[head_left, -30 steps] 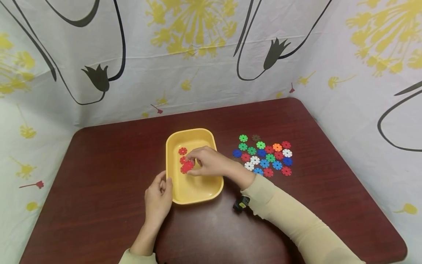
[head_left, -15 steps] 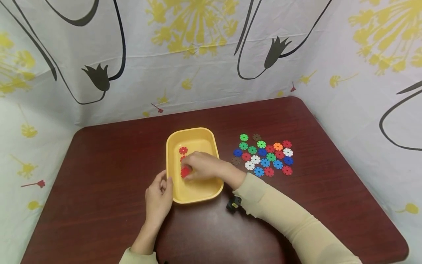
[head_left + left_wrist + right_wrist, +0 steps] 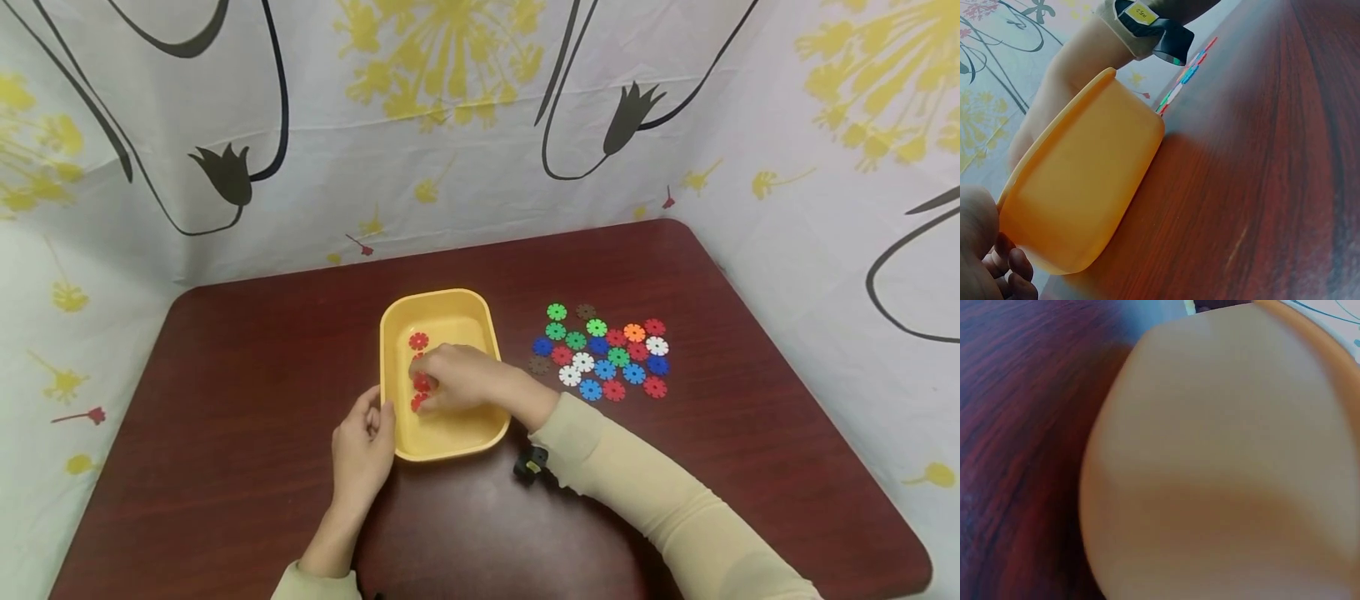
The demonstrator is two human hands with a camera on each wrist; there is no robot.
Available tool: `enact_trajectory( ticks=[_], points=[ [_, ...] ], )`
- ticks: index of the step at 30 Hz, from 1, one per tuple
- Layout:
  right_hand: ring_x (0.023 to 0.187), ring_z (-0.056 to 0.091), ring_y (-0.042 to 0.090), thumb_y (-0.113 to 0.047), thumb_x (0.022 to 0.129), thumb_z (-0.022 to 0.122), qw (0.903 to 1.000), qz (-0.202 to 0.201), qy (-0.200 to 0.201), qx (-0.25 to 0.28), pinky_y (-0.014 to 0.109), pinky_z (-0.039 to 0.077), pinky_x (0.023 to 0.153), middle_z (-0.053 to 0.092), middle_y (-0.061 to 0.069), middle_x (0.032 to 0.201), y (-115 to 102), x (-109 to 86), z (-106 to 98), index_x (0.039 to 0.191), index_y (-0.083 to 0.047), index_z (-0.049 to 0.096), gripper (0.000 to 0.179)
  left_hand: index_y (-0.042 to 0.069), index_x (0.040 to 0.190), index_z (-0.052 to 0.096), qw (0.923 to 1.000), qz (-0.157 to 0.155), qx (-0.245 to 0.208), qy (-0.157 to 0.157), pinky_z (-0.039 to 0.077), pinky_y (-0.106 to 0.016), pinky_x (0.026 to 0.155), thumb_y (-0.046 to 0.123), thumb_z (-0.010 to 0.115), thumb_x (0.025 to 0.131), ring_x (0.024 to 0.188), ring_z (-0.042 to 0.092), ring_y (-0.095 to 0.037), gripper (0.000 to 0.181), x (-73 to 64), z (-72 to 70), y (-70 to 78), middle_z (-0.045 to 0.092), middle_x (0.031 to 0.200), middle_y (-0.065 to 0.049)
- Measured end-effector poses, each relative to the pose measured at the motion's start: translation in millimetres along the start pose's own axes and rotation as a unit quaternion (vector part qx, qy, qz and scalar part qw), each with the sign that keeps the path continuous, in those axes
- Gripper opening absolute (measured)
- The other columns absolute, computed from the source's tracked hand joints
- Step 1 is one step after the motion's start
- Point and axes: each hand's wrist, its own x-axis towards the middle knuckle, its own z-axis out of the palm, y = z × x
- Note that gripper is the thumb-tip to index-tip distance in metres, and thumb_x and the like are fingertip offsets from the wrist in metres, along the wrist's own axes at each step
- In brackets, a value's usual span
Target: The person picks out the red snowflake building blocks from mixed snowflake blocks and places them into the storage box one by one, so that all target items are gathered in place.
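Observation:
A yellow plastic tray (image 3: 450, 437) stands on the table, and my left hand (image 3: 363, 442) grips its left rim. In the left wrist view, the fingers of that left hand (image 3: 982, 244) curl at the lower end of the tray wall (image 3: 1085, 181). My right hand (image 3: 465, 379) reaches down into the tray, thumb and fingers curled around a red notched disc (image 3: 421, 383). Another red disc (image 3: 417, 403) lies by the thumb tip, and one more (image 3: 418, 341) sits further up the column. The fingers partly hide the discs. The tray's outer wall (image 3: 1210, 437) fills most of the right wrist view.
Right of the tray, several loose notched discs lie flat, among them a green disc (image 3: 557, 312), an orange disc (image 3: 634, 333) and a white disc (image 3: 570, 376). The dark red table (image 3: 262, 375) meets a patterned cloth (image 3: 480, 192) at the back.
My right hand has moved slightly down inside the tray. The bunched red discs near its fingertips now show as separate discs lower in the column. My left hand keeps its grip on the rim.

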Motion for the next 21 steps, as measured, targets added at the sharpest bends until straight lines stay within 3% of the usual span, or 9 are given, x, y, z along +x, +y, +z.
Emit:
enact_trajectory(
  ticks=[5, 13, 21],
  points=[
    [0.063, 0.049, 0.008, -0.031, 0.088, 0.080, 0.9988, -0.007, 0.043, 0.022, 0.024, 0.039, 0.060, 0.056, -0.005, 0.072, 7.1, -7.8, -14.0, 0.117, -0.007, 0.071, 0.038, -0.003, 0.128, 0.065, 1.0000, 0.002, -0.009, 0.000, 0.034, -0.027, 0.055, 0.011, 0.060, 0.100, 0.049, 0.036, -0.007, 0.032, 1.7, 0.4, 0.5, 0.041, 0.058, 0.004],
    [0.060, 0.042, 0.009, -0.025, 0.092, 0.076, 0.9925, -0.015, 0.116, 0.035, 0.026, 0.038, 0.059, 0.060, -0.001, 0.080, 25.2, -32.1, -36.5, 0.114, -0.006, 0.070, 0.030, -0.004, 0.130, 0.063, 0.9999, -0.009, -0.007, -0.010, 0.033, -0.027, 0.054, 0.011, 0.060, 0.100, 0.049, 0.036, -0.009, 0.034, 1.9, 0.1, 1.5, 0.041, 0.058, 0.003],
    [0.061, 0.050, 0.009, -0.017, 0.094, 0.073, 0.9808, -0.011, 0.184, 0.065, 0.028, 0.045, 0.059, 0.060, -0.003, 0.080, 46.4, -60.9, -58.4, 0.112, -0.004, 0.069, 0.022, -0.006, 0.128, 0.064, 1.0000, 0.002, -0.007, -0.005, 0.033, -0.026, 0.053, 0.009, 0.060, 0.099, 0.047, 0.035, -0.008, 0.032, 2.5, -0.7, 2.0, 0.040, 0.056, 0.003]
  ],
)
